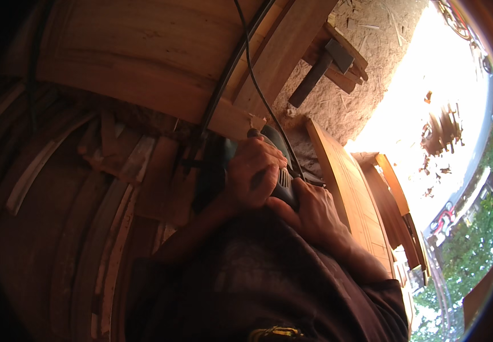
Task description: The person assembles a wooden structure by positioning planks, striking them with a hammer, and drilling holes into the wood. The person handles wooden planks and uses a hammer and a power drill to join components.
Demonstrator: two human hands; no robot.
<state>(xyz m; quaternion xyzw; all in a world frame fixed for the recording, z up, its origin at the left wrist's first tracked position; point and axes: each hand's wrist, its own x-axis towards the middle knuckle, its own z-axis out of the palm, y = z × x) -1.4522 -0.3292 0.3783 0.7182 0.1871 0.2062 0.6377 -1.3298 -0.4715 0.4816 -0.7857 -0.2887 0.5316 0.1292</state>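
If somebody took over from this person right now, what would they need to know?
Left hand: closed around the top of a dark power tool.
Right hand: on the tool's rear, by its vents.
The tool sits low between both hands, at the edge of a wooden panel; its cord runs up across the panel.
A second panel stands to the right. A hammer lies on the sawdust ground beyond.
What is done or left cannot be told: the tool's working end is hidden.

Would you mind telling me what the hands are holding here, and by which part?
Both hands hold a dark corded power tool: the left hand wraps its body from above, the right hand grips its rear underside.
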